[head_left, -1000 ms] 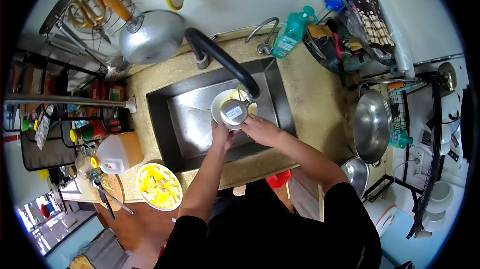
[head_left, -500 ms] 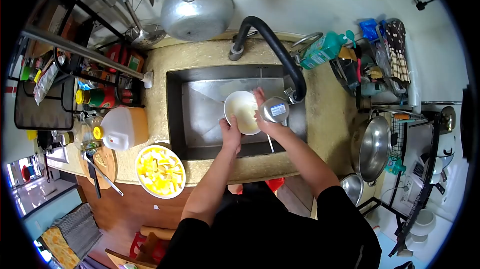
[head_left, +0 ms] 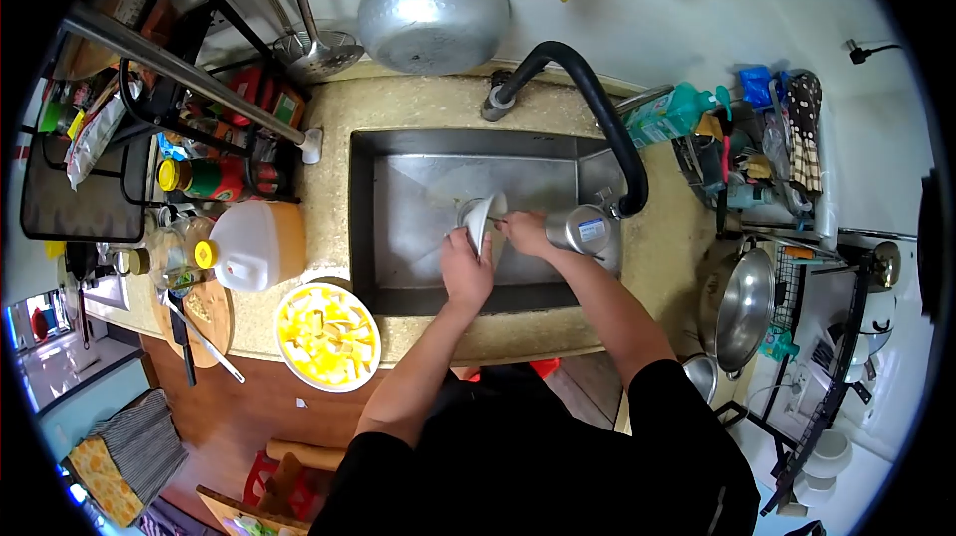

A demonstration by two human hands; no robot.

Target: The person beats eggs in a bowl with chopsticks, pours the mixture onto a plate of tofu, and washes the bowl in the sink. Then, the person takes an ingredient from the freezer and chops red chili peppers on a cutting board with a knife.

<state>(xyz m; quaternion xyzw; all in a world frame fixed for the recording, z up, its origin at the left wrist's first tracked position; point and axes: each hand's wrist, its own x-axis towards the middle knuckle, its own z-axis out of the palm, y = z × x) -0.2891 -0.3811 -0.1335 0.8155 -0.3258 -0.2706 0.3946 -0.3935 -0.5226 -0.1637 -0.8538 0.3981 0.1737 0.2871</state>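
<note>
Holding a white bowl [head_left: 484, 219] tilted onto its side over the sink [head_left: 418, 183], at the centre of the frame.
Gripping the bowl from below with the left hand [head_left: 467, 267], thumb and fingers closed on it; poised at its right edge with the right hand [head_left: 525, 233], fingers drawn narrow; cannot tell whether pinching something thin there. Working just left of the metal faucet head [head_left: 580, 230], under the black curved spout [head_left: 597, 103] at upper centre. Standing against the tabletop [head_left: 327, 203], with a white dish [head_left: 327, 387] of yellow and pale pieces at lower left, close to the plastic jug [head_left: 261, 247] and, farther left, the round cutting board [head_left: 223, 320].
</note>
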